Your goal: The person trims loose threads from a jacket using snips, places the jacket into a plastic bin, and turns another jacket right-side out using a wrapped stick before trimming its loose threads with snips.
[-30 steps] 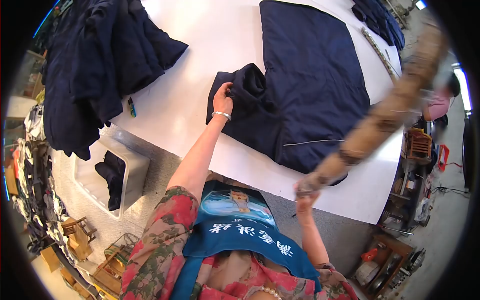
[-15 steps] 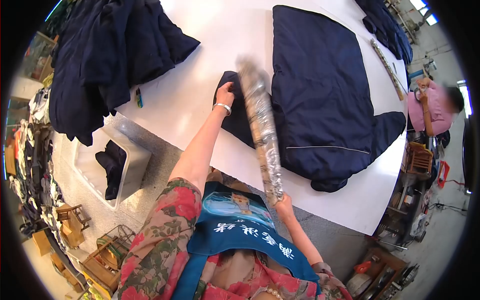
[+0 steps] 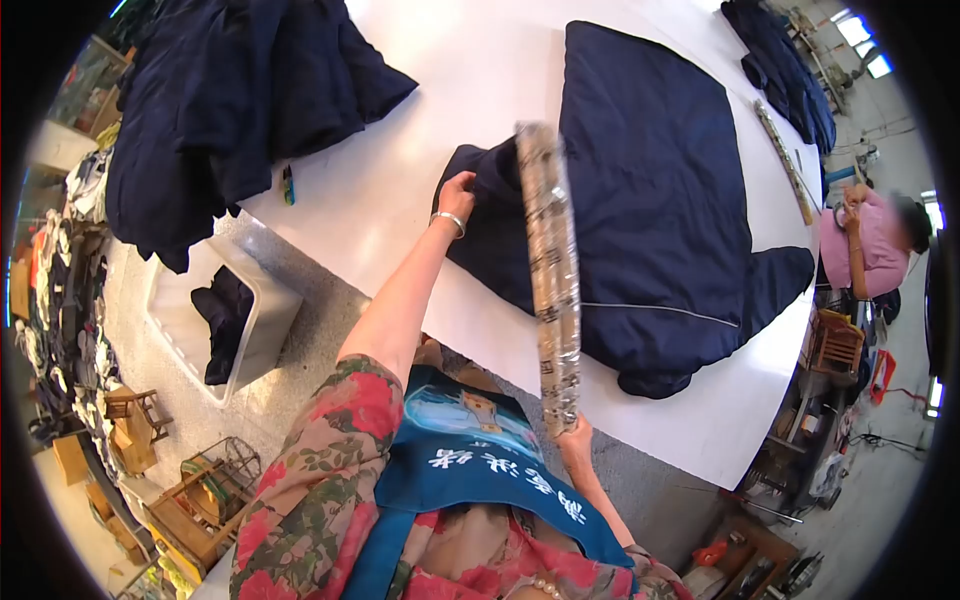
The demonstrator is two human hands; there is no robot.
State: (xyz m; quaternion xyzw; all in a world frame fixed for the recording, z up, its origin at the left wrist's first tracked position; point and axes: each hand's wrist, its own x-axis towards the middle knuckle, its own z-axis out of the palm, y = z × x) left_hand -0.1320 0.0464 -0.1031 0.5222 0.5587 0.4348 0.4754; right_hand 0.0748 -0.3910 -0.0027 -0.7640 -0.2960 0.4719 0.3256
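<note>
Navy jacket (image 3: pixel 655 200), one, near front edge of bench (image 3: pixel 470 80); left hand (image 3: pixel 457 197) closed on its sleeve (image 3: pixel 482 245); right hand (image 3: pixel 575 440) gripping film-wrapped rod (image 3: pixel 553 290)

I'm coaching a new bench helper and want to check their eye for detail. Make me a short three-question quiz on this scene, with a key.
1. True or false: the right-hand grip is closed on one end of the long, straight brown stick wrapped in shiny plastic.

2. What does the left-hand grip touch?
a) the brown wooden stool
b) the dark navy fabric garment
c) the co-worker's pink shirt

3. Fill in the colour: inside the open, whitish plastic bin lies a ____ cloth.

Key: 1. True. 2. b. 3. Dark navy.
</note>
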